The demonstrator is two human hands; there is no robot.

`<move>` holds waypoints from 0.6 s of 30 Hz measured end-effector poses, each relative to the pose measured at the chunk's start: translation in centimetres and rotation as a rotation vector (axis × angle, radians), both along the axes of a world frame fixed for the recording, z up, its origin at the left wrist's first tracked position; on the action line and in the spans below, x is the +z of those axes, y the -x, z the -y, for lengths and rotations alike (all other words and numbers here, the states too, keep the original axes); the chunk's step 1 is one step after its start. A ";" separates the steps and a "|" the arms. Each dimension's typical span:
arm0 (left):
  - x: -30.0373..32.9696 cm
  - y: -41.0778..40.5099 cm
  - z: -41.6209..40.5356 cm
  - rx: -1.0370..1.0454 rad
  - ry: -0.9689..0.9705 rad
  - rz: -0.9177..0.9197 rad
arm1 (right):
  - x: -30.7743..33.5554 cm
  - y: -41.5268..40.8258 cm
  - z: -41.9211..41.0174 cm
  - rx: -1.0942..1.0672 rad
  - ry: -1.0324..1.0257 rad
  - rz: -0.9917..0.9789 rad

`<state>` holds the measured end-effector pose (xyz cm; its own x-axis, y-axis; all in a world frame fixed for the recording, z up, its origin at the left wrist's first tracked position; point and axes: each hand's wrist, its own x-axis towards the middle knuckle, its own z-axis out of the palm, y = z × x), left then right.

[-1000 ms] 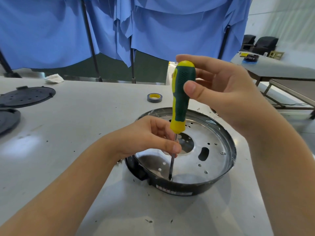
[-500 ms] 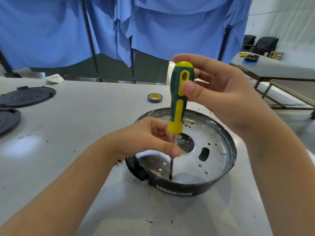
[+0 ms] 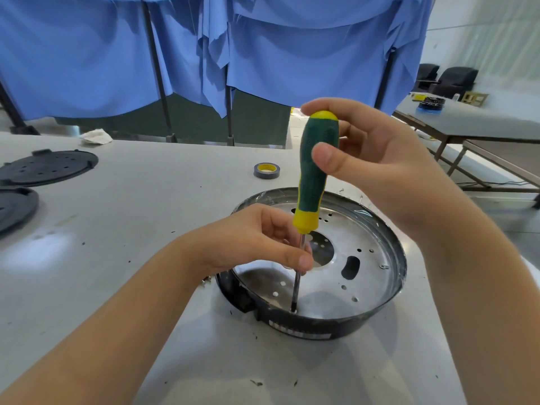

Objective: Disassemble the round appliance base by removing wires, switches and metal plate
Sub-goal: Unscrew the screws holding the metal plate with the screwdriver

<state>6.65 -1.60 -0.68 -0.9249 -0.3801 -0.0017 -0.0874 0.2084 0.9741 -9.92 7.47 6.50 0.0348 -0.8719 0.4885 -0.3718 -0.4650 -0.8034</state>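
Note:
A round black appliance base [image 3: 344, 325] sits on the grey table, with a perforated silver metal plate [image 3: 365, 276] inside it. A green and yellow screwdriver [image 3: 314, 171] stands upright, its tip in a screw hole at the plate's near edge. My right hand [image 3: 377, 168] grips the handle's top between thumb and fingers. My left hand [image 3: 263, 241] pinches the steel shaft just below the handle. No wires or switches show.
A roll of grey and yellow tape [image 3: 266, 170] lies behind the base. Two black round covers [image 3: 46, 168] [image 3: 14, 207] lie at the far left. A crumpled white cloth [image 3: 96, 136] is at the back. Small screws [image 3: 206, 280] lie by the base. Blue curtains hang behind.
The screwdriver handle has rotated in my right hand, its yellow stripe turning out of sight. Both hands stay where they were.

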 end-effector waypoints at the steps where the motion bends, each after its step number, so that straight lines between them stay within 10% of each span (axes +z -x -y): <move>1: 0.0 -0.1 0.0 -0.015 -0.018 -0.012 | 0.1 0.3 -0.2 0.029 -0.019 0.015; 8: 0.0 -0.3 0.2 -0.044 -0.068 -0.036 | 0.6 1.0 -0.8 0.183 -0.149 0.177; 18: 0.1 0.1 -0.1 0.040 0.001 -0.057 | 0.0 -0.4 -0.2 -0.080 -0.075 -0.101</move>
